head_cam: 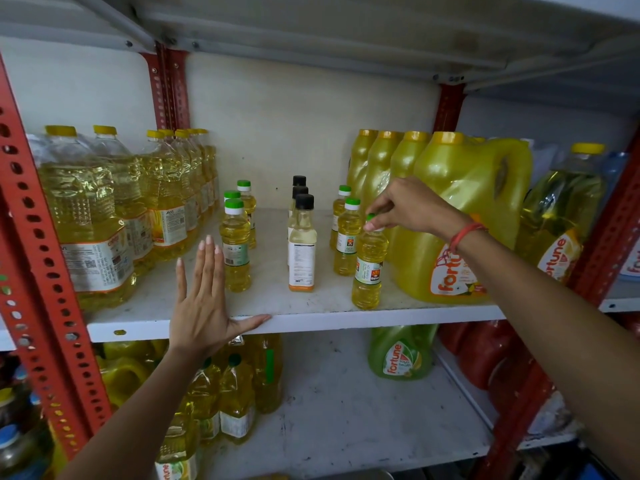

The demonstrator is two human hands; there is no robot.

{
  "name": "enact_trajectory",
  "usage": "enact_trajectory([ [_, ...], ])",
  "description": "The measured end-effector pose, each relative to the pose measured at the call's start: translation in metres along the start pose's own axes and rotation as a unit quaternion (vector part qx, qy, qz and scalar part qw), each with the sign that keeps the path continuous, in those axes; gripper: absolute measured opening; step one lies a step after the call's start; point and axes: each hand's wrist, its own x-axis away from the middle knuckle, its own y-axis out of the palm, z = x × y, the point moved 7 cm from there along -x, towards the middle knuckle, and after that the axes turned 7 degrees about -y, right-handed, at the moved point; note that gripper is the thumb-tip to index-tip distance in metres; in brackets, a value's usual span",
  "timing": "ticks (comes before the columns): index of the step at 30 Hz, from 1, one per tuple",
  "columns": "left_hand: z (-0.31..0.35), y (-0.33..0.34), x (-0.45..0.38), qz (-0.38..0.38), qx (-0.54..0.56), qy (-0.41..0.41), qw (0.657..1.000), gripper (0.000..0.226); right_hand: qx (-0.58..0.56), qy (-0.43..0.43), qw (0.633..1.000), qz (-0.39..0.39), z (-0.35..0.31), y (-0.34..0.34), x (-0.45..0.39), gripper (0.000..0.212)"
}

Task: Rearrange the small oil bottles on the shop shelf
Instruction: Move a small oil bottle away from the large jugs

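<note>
On the white shelf [311, 318] stand three short rows of small oil bottles. The left row has green caps, front bottle [236, 247]. The middle row has black caps, front bottle [301, 245]. In the right row the front green-capped bottle [369, 268] stands near the shelf edge, with another [348, 237] behind it. My right hand [408, 207] pinches the cap of that front right bottle. My left hand [204, 306] lies flat with fingers apart against the shelf's front edge, just left of the left row, holding nothing.
Large clear oil bottles [86, 216] fill the shelf's left side. Yellow Fortune jugs [460, 220] crowd the right, close behind my right hand. Red slotted posts [41, 258] frame the bay. The lower shelf holds more oil bottles [239, 393] and a green Fortune jug [400, 351].
</note>
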Motion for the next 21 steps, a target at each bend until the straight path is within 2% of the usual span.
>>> enact_trajectory([
  [9, 0.0, 0.0, 0.001, -0.003, 0.002, 0.001, 1.0, 0.133, 0.021, 0.02, 0.999, -0.025, 0.003, -0.001, 0.001, 0.042],
  [13, 0.001, -0.001, 0.001, -0.004, 0.011, 0.001, 1.0, 0.133, 0.061, 0.013, 0.998, 0.026, -0.01, -0.004, -0.013, 0.046],
  [16, 0.0, -0.001, 0.001, -0.005, 0.012, -0.001, 1.0, 0.132, 0.021, 0.002, 0.996, 0.09, -0.033, -0.002, -0.03, 0.04],
  [21, -0.001, 0.0, 0.0, -0.005, 0.007, -0.003, 1.0, 0.133, -0.001, 0.021, 0.998, 0.066, -0.066, 0.033, -0.061, 0.041],
])
